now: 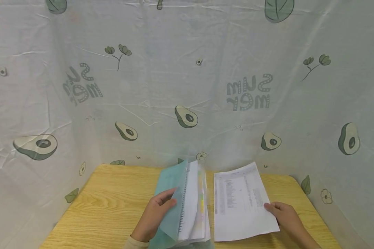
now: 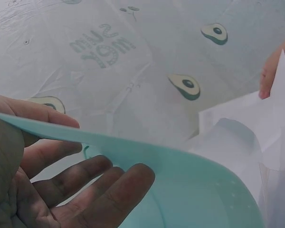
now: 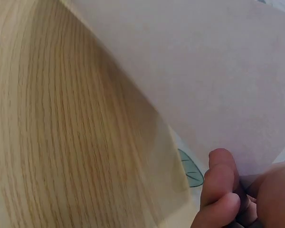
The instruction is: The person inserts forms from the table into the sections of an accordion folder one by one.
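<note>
A teal plastic folder stands partly open on the table, its cover raised. My left hand holds that cover along its edge. In the left wrist view the cover passes between parts of the left hand, whose fingers are bent. Inside the folder are white papers and a spiral-bound edge, with coloured tabs at the right. To the right, my right hand pinches the right edge of a printed sheet. From the right wrist, the sheet's blank underside shows, tilted above the table.
A wooden table extends on both sides of the folder. Behind it hangs a pale plastic sheet printed with avocados, leaves and lettering, which also runs down both sides.
</note>
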The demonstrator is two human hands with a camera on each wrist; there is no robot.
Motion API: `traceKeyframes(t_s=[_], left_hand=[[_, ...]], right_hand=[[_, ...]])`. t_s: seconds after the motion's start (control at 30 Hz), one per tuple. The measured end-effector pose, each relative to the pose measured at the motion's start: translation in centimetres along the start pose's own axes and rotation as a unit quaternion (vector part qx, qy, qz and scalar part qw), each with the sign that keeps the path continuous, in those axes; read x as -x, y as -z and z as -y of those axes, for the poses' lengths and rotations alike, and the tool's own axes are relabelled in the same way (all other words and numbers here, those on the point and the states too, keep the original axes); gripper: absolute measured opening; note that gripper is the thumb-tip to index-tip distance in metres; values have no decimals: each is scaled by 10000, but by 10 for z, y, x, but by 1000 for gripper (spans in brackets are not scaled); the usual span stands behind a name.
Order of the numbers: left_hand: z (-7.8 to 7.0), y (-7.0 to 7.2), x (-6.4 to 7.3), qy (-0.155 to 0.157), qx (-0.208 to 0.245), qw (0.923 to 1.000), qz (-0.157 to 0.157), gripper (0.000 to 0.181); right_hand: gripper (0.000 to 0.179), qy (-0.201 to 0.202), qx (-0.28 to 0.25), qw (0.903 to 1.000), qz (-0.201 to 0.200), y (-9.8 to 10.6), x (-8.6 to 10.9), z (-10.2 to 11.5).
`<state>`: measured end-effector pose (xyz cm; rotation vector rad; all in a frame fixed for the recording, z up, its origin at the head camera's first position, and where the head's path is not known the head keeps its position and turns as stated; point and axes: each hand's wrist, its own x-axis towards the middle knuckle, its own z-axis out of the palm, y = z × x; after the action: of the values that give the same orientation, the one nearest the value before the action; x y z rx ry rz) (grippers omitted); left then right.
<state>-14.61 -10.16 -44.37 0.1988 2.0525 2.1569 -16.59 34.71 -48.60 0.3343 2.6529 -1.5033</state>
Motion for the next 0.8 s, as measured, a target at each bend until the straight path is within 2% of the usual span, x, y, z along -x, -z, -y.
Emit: traceKeyframes(t_s=[0.27, 0.53, 0.8], left_hand=[[-2, 1, 3, -16, 60, 10000, -11, 47], [-1, 1, 3, -71, 99, 9999, 50, 48], [-1, 1, 4, -51, 121, 9999, 55, 48]], right_hand=[[41, -89, -18, 10000, 27, 3, 5, 0], [63, -310, -364, 9988, 82, 9, 4, -1], [65, -340, -493, 9981, 102, 13, 6, -2]])
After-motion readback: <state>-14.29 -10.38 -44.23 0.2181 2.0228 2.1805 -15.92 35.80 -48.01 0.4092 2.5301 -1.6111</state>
